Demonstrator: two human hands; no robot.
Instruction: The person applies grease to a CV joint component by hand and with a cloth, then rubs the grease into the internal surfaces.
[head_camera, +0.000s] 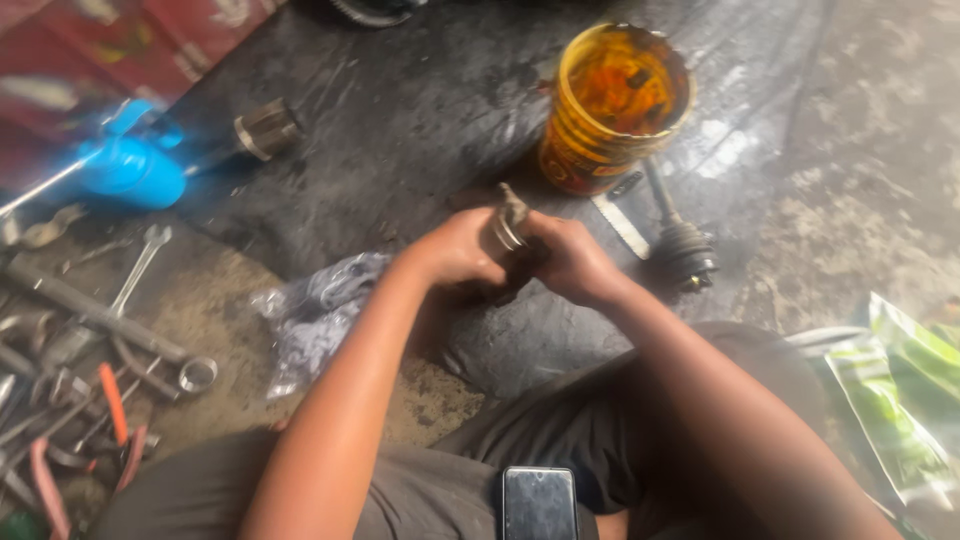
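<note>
Both of my hands meet over a dark greasy sheet on the ground. My left hand (455, 250) and my right hand (575, 262) together grip a small metal part (511, 222), a greasy shaft-like piece with a shiny ring that sticks up between them. The lower end of the part is hidden inside my fingers. Just beyond my hands stands a yellow bucket (612, 105) with orange-brown contents.
An axle shaft with a black rubber boot (682, 245) and a flat metal blade (620, 225) lie right of the bucket. A crumpled plastic bag (315, 310), wrenches and pliers (110, 370), a blue can (130, 165), a metal joint (265, 130), green packets (900, 390) and a phone (540, 502) surround me.
</note>
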